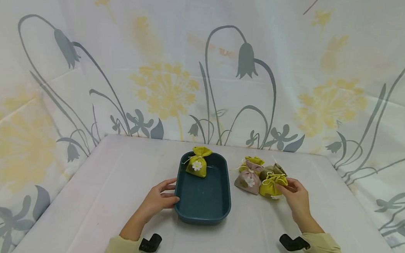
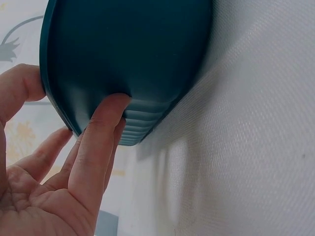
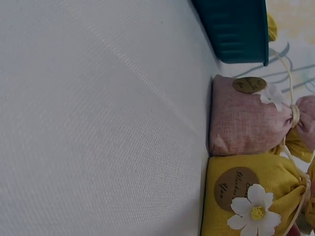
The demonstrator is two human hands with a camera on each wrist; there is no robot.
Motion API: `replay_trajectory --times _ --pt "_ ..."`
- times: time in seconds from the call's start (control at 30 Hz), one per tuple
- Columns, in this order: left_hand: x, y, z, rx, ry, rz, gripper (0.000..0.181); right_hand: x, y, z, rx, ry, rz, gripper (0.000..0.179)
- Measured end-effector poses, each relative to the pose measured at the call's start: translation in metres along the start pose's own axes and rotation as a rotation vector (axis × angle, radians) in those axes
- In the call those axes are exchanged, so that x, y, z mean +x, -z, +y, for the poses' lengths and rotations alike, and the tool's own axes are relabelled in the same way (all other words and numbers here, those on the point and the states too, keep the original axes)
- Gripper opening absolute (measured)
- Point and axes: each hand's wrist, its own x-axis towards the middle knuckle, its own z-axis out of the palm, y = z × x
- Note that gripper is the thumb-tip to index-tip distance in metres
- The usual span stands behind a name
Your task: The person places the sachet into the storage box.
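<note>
Evidently, both grasping: left hand the tub, right hand a yellow bag.
Left of the right hand, a pink bag stands on the bench; beyond the left hand, another yellow bag sits inside the tub; past the pink one, more bags.

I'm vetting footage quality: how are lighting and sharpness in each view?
Head: fairly even light, faint shadow around the teal tray; left wrist: backdrop looks soft, shade darkens the white cloth beside the tray; right wrist: dim, shadow on cloth near the front yellow sachet.
</note>
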Motion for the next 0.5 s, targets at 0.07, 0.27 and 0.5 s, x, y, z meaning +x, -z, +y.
replay_trajectory --times 0.07,0.27,0.5 --pt "0.0008 0.0001 -0.0009 -0.003 -0.003 -0.002 0.063 0.0003 -0.0005 -0.0003 0.022 0.007 -0.003 0.044" --pt "0.0008 -0.0004 -0.0005 -0.008 -0.003 -0.004 0.063 -0.0014 0.0009 0.0006 0.092 0.036 0.025 0.039" --pt "-0.0029 -0.0008 0.0031 -0.01 -0.006 -0.001 0.063 -0.0067 0.0042 0.0006 0.1 0.059 0.029 0.034"
